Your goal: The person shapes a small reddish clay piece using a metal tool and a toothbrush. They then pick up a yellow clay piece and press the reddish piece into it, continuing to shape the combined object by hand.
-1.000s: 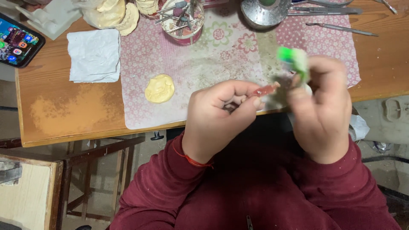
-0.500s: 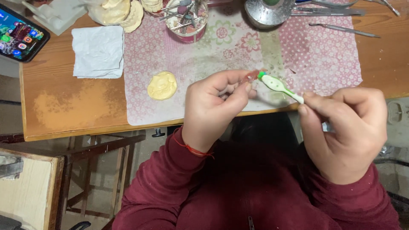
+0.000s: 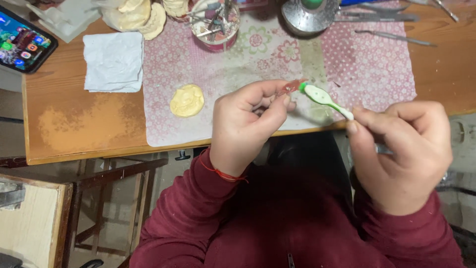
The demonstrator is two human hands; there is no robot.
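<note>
Over the near edge of the wooden table [image 3: 69, 129], just above the lap: left hand [image 3: 248, 124] curled shut, thumb and fingertips pinching a small reddish piece [image 3: 290, 88], its tip poking out past the fingers. Right hand [image 3: 401, 154] closed around the handle of a white and green toothbrush [image 3: 325, 98], head end pressed against the reddish piece. Both hands raised off the table, the brush spanning the gap between them.

Under them, spread across the middle of the table: a pink flowered cloth [image 3: 367, 69], stained greyish down its centre. On the cloth's left part, near the left hand but apart from it: a flat yellow lump [image 3: 187, 100], round-edged. Left of the cloth, on bare wood: a folded white tissue [image 3: 113, 62]. At the far left corner: a phone [image 3: 22, 44] with its screen lit. Along the far edge: a round glass jar [image 3: 215, 22] crowded with small metal tools, a shiny metal dish [image 3: 311, 17] beside it, and thin metal picks [image 3: 394, 38] lying on the cloth to the right. At top left: pale plaster casts [image 3: 136, 15], partly cut off by the frame. Dark red sleeves [image 3: 198, 198] on both arms, a thin red string [image 3: 225, 173] round the left wrist.
</note>
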